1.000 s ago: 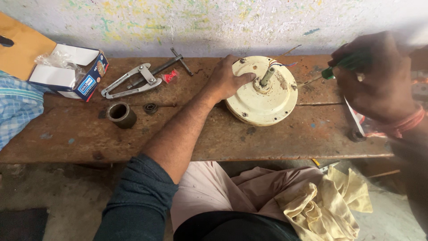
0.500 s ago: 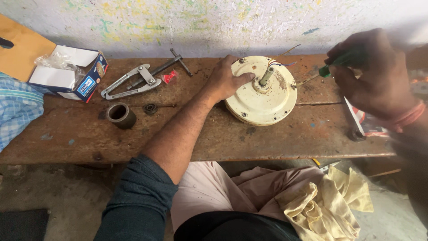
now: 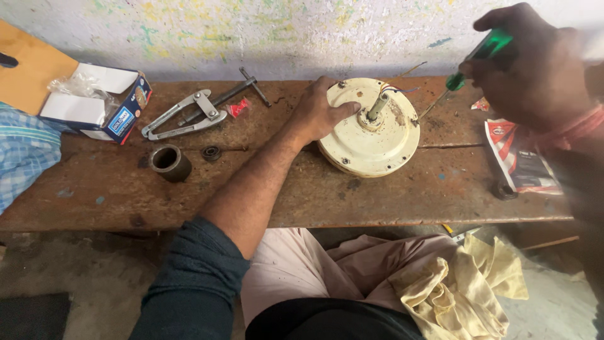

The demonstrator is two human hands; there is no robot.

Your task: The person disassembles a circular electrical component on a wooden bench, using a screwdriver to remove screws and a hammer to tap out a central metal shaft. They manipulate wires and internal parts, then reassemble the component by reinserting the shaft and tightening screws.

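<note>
Worn wooden bench (image 3: 264, 195) w/ a round cream motor housing (image 3: 368, 141) near centre-right, shaft up. Left hand (image 3: 318, 113) lies flat on its left edge, fingers spread, gripping nothing. Right hand (image 3: 535, 60) is closed around a green-handled screwdriver (image 3: 469, 66), tip toward the housing; tip hard to make out. Around: open carton (image 3: 94, 104), puller tool (image 3: 185, 116), metal sleeve (image 3: 168, 162), printed wrapper (image 3: 519, 157) partly under right forearm.

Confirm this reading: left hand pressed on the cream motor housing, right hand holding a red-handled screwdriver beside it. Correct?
Not quite. In the head view the screwdriver in the right hand has a green handle, not red. The left hand does rest on the cream motor housing.
</note>
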